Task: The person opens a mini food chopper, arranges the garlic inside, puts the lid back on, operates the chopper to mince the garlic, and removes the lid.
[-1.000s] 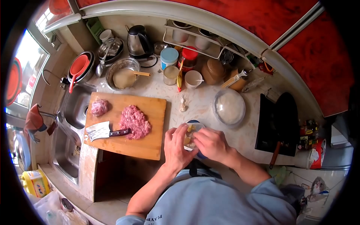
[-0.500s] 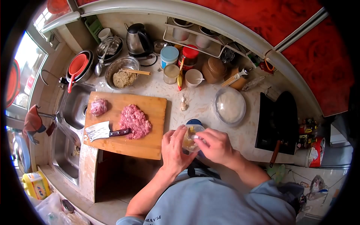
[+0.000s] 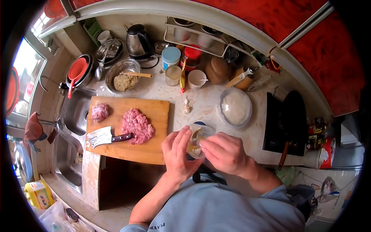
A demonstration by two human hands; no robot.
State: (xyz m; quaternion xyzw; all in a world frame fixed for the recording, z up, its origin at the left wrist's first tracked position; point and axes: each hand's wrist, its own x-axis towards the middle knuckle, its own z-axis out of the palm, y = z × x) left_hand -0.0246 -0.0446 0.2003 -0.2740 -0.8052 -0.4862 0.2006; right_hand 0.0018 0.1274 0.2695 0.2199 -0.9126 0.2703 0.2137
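My left hand [image 3: 177, 152] is wrapped round the side of a small clear plastic cup [image 3: 206, 132], held near the counter's front edge. Pale bits show inside the cup, too small to name. My right hand [image 3: 226, 152] is closed in a pinch at the cup's mouth, and what its fingertips hold cannot be made out. Part of a dark blue round thing [image 3: 199, 123] shows behind the cup. Left of my hands is a wooden cutting board [image 3: 154, 112] bearing minced meat [image 3: 137, 127], a smaller meat lump [image 3: 100, 112] and a cleaver [image 3: 101, 136].
A garlic bulb [image 3: 187, 106] lies beyond the cup, with a lidded clear bowl [image 3: 235, 107] to its right. A steel bowl with chopsticks [image 3: 131, 66], jars and a kettle [image 3: 136, 41] line the back. The sink [image 3: 67, 162] is left; a stove with a pan [image 3: 288, 123] is right.
My right fingers have shifted slightly at the cup's mouth, and the cup is tilted a little differently. The whole view has moved slightly.
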